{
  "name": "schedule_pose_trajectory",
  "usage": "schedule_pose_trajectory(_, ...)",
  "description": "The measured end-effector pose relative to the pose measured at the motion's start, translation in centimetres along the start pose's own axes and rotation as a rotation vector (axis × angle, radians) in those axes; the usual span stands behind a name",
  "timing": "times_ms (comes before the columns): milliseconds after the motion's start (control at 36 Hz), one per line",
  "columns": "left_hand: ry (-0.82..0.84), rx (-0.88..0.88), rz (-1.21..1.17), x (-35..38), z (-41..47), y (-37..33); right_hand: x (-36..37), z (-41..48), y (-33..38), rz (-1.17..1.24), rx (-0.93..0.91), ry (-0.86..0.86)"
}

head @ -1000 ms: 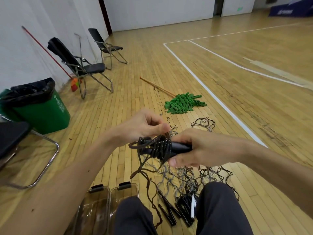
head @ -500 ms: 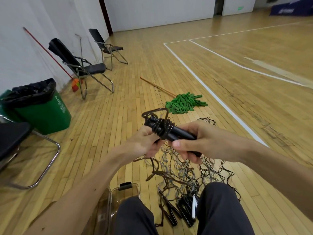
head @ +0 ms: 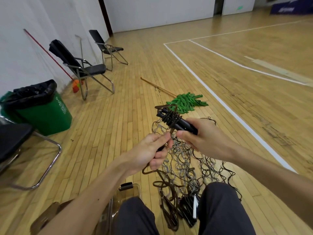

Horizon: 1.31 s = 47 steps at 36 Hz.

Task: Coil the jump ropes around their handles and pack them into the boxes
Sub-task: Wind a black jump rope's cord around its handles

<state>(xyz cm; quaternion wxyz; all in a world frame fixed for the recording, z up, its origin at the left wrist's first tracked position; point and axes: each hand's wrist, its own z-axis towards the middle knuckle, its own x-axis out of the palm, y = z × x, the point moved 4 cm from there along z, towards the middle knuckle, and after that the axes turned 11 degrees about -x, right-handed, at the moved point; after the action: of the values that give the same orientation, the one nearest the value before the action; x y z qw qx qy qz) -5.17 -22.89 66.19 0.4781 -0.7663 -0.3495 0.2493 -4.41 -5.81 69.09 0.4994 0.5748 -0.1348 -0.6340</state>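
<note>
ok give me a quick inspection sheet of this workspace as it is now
surface: wooden gym floor, white court lines.
job's things: jump rope handles partly wrapped in rope; tangled jump ropes on the floor; clear box by the knees.
clutter: green mop lying on the floor.
hands: right hand grips the handles; left hand pinches the trailing rope.
cables: nothing seen.
surroundings: folding chairs, green bin, broom leaning on the wall.

Two hands, three chairs, one green bin, one mop
</note>
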Motion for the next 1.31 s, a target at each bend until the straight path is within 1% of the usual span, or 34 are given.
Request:
schedule_pose_trajectory(83, 0.012, -0.052, -0.014, 0.1, 0.1, 0.5, -0.2, 0.3, -0.7, -0.037, 0.007, -0.081)
schedule_pose_trajectory(167, -0.009, -0.090, 0.048, 0.4, 0.0, 1.4, -1.8, 0.7, -2.1, -0.076, 0.066, -0.160)
schedule_pose_trajectory(306, -0.180, -0.075, 0.307, 1.0, 0.2, 1.7, -2.2, 0.6, -3.4, -0.184, 0.104, -0.141)
schedule_pose_trajectory(361, -0.270, -0.025, 0.456, 1.0, 0.4, 1.4, -2.2, 0.7, -3.9, -0.194, 0.132, -0.124)
schedule_pose_trajectory(417, -0.371, 0.032, 0.722, 1.1, 0.2, 1.1, -2.1, 0.8, -4.4, -0.233, 0.192, -0.050)
schedule_pose_trajectory(472, -0.417, 0.078, 0.926, 1.6, -0.2, 0.8, -1.8, 0.7, -4.9, -0.305, 0.251, 0.034)
schedule_pose_trajectory(556, -0.437, 0.100, 1.104, 2.0, -0.7, 0.2, -1.6, 0.5, -5.0, -0.402, 0.274, 0.086)
schedule_pose_trajectory(611, -0.455, 0.118, 1.176, 1.9, -0.8, -0.6, -1.7, 0.5, -5.0, -0.408, 0.286, 0.106)
schedule_pose_trajectory(750, -0.438, 0.183, 1.308, 1.5, -1.5, -2.1, -1.4, 0.4, -4.6, -0.355, 0.346, 0.221)
schedule_pose_trajectory(889, -0.387, 0.248, 1.393, 1.3, -2.5, -4.2, -0.4, 0.1, -3.7, -0.277, 0.345, 0.390)
schedule_pose_trajectory(1083, -0.301, 0.294, 1.299, 0.0, -3.3, -6.6, 0.2, -0.6, -1.7, -0.121, 0.316, 0.578)
schedule_pose_trajectory(1306, -0.207, 0.280, 1.275, 0.3, -2.5, -8.4, 1.1, -1.0, 0.8, -0.186, 0.269, 0.667)
